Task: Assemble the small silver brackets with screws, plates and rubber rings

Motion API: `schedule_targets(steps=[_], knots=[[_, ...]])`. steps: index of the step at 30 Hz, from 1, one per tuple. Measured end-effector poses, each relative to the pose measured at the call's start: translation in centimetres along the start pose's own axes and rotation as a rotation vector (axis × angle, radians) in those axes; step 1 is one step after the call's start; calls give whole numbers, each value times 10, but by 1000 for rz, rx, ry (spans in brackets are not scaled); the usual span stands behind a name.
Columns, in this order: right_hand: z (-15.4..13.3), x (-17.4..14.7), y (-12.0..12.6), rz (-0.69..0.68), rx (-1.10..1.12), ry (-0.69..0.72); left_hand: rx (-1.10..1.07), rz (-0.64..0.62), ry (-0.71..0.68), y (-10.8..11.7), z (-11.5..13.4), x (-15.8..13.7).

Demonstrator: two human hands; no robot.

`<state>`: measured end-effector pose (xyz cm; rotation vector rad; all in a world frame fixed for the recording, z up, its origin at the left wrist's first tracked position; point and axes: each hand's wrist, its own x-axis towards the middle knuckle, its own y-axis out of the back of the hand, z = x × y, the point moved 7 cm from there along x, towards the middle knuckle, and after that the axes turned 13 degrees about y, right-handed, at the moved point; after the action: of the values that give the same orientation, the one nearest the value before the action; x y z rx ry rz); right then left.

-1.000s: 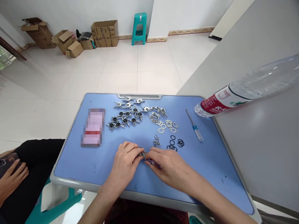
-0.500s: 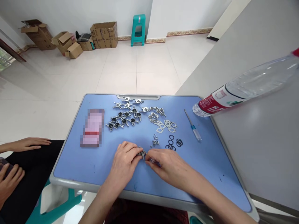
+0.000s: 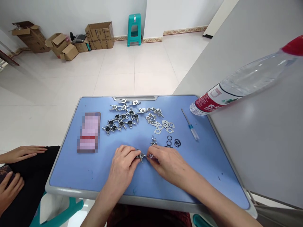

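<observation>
Near the front middle of the blue table, my left hand (image 3: 124, 164) pinches a small metal valve fitting (image 3: 141, 156) between thumb and fingers. My right hand (image 3: 169, 162) is closed on a clear-handled tool, apparently a screwdriver (image 3: 151, 156); most of it is hidden in the palm, and its thin tip points left at the fitting. Just beyond my right hand lie small shiny metal pieces (image 3: 153, 140) and black O-rings (image 3: 177, 143). Flat metal plates (image 3: 170, 125) with holes are spread farther back. Left of them sit several metal fittings with black round faces (image 3: 121, 124).
A blue-and-clear-handled screwdriver (image 3: 193, 132) lies at right, near a large water bottle (image 3: 213, 97). More metal fittings (image 3: 134, 102) are at the back. A pink blurred rectangular item (image 3: 89, 129) lies at left. Another person's hand (image 3: 26, 153) rests beside the table.
The whole view has shifted, so the table and its contents appear farther left. The fitting shows at a slightly different angle between my hands. Both hands keep their grip.
</observation>
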<state>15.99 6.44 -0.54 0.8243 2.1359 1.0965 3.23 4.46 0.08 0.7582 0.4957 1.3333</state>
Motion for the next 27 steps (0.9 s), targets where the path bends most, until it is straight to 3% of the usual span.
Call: schedule_targets(steps=[27], knots=[[-2, -2, 0, 99, 36, 89, -2, 6, 26, 0, -1, 0]])
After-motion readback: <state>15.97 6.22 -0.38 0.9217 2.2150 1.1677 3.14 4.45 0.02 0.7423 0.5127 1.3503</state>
